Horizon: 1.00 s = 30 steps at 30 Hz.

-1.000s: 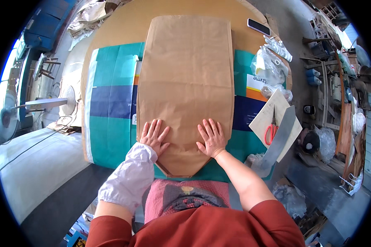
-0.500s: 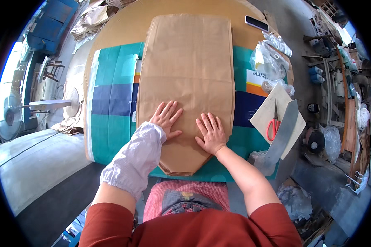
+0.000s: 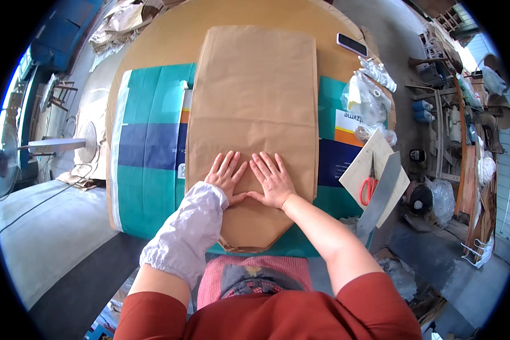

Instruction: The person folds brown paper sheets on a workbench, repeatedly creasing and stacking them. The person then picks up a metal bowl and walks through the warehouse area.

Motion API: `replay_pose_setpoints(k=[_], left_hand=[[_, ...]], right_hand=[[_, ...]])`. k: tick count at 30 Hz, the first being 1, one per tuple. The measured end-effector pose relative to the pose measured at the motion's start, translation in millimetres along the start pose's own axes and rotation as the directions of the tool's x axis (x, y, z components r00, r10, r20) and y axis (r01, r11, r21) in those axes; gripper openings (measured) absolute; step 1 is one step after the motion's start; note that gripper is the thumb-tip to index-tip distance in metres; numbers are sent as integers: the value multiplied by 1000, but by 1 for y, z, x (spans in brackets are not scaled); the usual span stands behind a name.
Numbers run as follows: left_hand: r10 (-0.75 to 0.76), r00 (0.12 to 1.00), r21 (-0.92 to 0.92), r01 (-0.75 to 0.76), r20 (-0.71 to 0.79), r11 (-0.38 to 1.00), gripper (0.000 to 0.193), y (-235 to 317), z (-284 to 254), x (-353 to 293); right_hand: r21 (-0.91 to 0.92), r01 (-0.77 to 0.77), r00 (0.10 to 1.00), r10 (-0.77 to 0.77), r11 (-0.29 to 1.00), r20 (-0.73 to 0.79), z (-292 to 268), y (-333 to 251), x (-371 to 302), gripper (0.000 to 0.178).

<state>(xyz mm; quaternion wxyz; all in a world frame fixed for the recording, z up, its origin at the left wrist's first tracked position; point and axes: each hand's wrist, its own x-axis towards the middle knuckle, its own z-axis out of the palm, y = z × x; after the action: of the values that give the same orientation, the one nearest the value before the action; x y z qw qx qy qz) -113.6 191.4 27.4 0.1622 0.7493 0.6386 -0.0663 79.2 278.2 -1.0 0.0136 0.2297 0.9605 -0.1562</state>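
The brown paper (image 3: 254,119) lies flat at the table's centre, already spread over the teal and blue sheet (image 3: 147,153), and the left hand (image 3: 228,177) and right hand (image 3: 273,180) press side by side on its near part, fingers spread flat and gripping nothing; judging by the faint crease across the middle, smoothing looks partly done. At 3 o'clock of the paper a white-and-orange label (image 3: 350,126) shows on the sheet, with clear bags (image 3: 367,102) beyond, and red scissors (image 3: 369,186) on a board (image 3: 361,164) at 4 o'clock.
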Motion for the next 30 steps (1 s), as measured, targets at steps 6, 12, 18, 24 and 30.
replay_pose_setpoints(k=[6,12,18,24,30], left_hand=[[-13,999,-57,15,47,998,91,-6,11,2],[-2,999,-100,7,46,995,91,-9,13,5],[16,999,-141,-21,-33,990,89,-14,22,7],[8,1000,-147,-10,-12,989,90,-12,26,6],[0,1000,-109,-2,-18,994,92,-10,26,7]], right_hand=[[11,9,997,-10,1000,70,7,4,6,92],[8,-2,991,1,1000,134,9,7,9,91],[35,2,988,-8,999,154,12,10,11,91],[71,16,993,-24,997,113,18,11,8,90],[98,14,998,-20,995,56,15,12,7,89]])
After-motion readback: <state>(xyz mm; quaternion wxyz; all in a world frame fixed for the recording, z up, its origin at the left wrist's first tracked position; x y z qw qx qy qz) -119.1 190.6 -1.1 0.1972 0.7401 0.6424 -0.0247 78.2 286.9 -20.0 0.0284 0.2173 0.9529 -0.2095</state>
